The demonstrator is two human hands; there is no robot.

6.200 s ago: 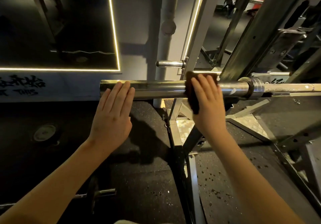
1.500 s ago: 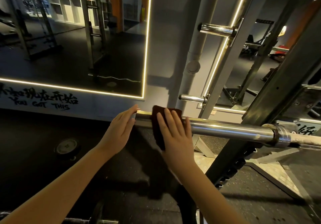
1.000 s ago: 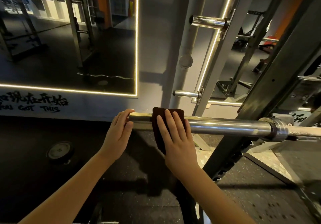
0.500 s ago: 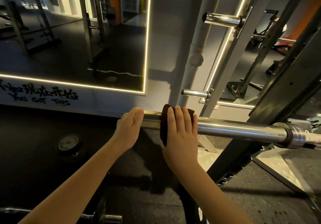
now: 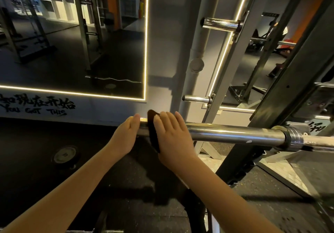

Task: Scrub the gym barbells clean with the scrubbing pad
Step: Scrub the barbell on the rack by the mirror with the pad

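Right hand (image 5: 171, 138) presses scrubbing pad (image 5: 152, 135) onto barbell (image 5: 235, 133) (left hand (image 5: 124, 137) grips its end).

The barbell (image 5: 235, 133) is glossy, smooth metal. The scrubbing pad (image 5: 152, 135) looks dark and matt. The floor (image 5: 271, 193) is matt, speckled.

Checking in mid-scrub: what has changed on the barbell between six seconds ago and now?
The right hand slid the scrubbing pad leftward along the barbell sleeve, from near the collar to beside its free end. The left hand went from lying flat on the sleeve to curling over its end. Unchanged: the right hand still presses the pad flat onto the sleeve.
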